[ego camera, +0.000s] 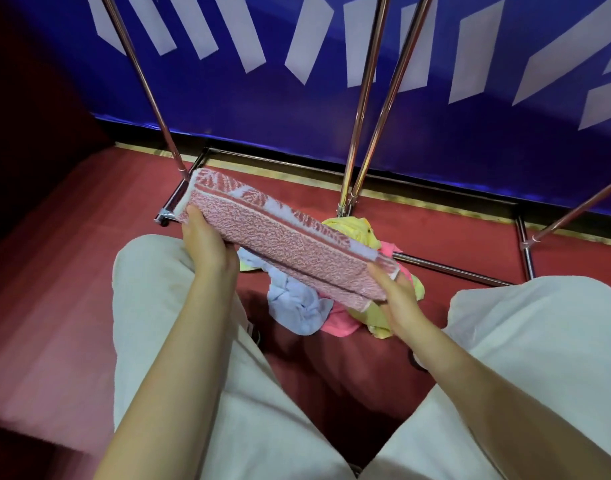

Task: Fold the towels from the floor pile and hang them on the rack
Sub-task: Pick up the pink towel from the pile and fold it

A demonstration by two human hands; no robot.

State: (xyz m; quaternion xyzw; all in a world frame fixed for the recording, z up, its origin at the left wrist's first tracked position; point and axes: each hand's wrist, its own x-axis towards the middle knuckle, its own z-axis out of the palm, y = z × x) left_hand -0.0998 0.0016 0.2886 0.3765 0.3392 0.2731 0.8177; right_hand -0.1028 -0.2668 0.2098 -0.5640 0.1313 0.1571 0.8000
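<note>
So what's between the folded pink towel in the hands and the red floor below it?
In the head view, the loose towel pile lies there: blue, pink and yellow pieces on the floor, directly under the folded pink towel.

Folded towel (283,244): pink-and-white fleck weave, dark pink stripes, leaf-patterned border band. Floor pile (307,306): pale blue, bright pink, yellow cloths. Rack (366,98) poles: shiny metal. Floor (72,237): red carpet. Wall banner (435,133): deep blue, white slanted bars. Trousers (179,323): off-white.

Head-worn wide-angle view, steeply downward and forward.
Close above cream-trousered knees (200,306) and dark red carpeted floor (72,254), facing shiny metal tube rack (362,98) before blue white-patterned banner wall (262,98).
</note>
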